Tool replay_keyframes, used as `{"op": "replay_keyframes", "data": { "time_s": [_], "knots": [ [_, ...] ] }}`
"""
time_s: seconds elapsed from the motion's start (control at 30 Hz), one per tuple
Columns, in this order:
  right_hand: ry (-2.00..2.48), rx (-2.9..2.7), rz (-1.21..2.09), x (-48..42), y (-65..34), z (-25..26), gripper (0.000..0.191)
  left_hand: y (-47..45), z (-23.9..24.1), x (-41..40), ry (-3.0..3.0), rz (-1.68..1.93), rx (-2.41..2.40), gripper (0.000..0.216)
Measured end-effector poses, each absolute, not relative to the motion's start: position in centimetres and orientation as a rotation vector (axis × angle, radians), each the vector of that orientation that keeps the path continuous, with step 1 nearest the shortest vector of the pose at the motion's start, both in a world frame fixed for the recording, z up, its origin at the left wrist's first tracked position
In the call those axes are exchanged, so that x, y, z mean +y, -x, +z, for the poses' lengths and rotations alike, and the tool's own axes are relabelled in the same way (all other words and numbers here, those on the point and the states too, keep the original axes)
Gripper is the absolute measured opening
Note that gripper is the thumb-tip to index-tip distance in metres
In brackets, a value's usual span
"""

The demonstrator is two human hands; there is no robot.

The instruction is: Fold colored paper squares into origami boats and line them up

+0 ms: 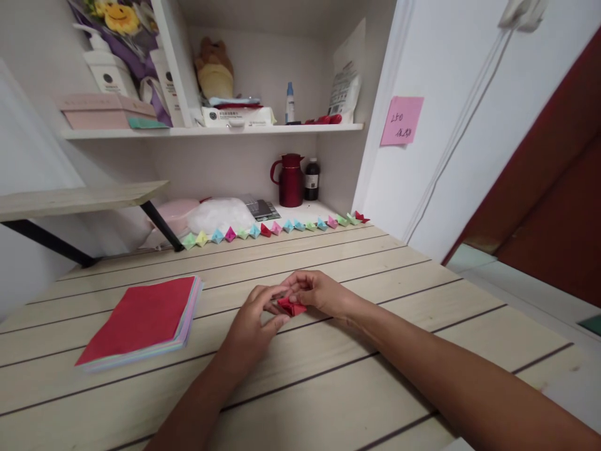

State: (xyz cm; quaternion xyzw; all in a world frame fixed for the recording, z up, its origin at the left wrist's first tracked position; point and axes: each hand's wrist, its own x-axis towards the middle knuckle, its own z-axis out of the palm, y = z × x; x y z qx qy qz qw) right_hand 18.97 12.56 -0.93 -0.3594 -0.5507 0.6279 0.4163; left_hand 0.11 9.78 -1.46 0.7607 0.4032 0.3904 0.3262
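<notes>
Over the middle of the table, a small piece of red folded paper (292,306) is between both hands. My right hand (315,292) pinches it from the right, thumb on top and fingers curled behind. From the left, my left hand (256,318) curves around the paper, its fingers at the far side and its thumb tip by the near edge; part of this grip is hidden. Left of the hands lies a stack of coloured paper sheets (141,319) with a red sheet on top. Along the table's back edge runs a row of small folded paper boats (254,231) in several colours.
Behind the table is a white shelf unit (216,131) holding bottles, boxes and a plush toy. A dark red jug (291,181) and a dark bottle (312,179) stand under the shelf. At the left is a raised wooden stand (84,197) with black legs.
</notes>
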Motion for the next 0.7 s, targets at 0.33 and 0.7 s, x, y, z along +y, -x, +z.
{"op": "replay_keyframes", "data": {
  "time_s": [0.33, 0.7],
  "knots": [
    [0.862, -1.414, 1.645, 12.6, -19.0, -1.2, 0.029, -0.8, -1.0, 9.7, -2.082, 1.045, 1.108, 0.011],
    [1.098, -1.740, 1.179, 11.7, -19.6, 0.5, 0.032, -0.9, -1.9, 10.2, -1.980, 1.153, 1.484, 0.011]
  ]
}}
